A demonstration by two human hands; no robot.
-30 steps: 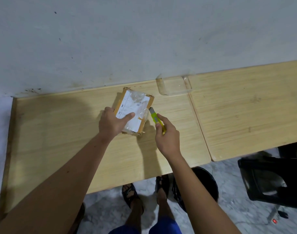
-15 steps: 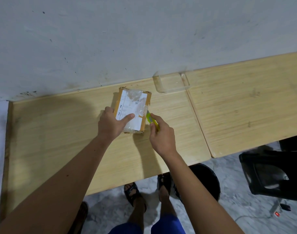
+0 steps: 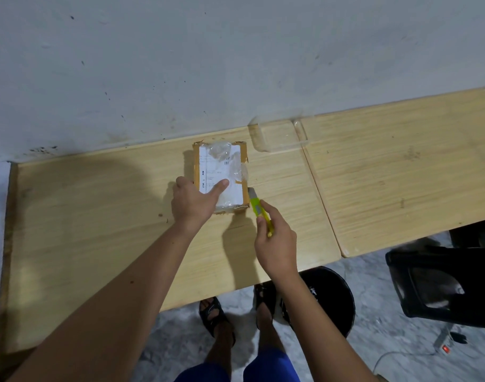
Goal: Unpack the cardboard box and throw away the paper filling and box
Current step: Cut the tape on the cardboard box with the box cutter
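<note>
On the worktop (image 3: 98, 216), my left hand (image 3: 193, 201) grips the cardboard box (image 3: 222, 175); my right hand (image 3: 275, 244) pinches a yellow-green cutter (image 3: 256, 208) against its side.

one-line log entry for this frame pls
phase: cutting tape | left hand: steadies cardboard box on table | right hand: holds utility knife at box's right edge | box: sealed
</note>
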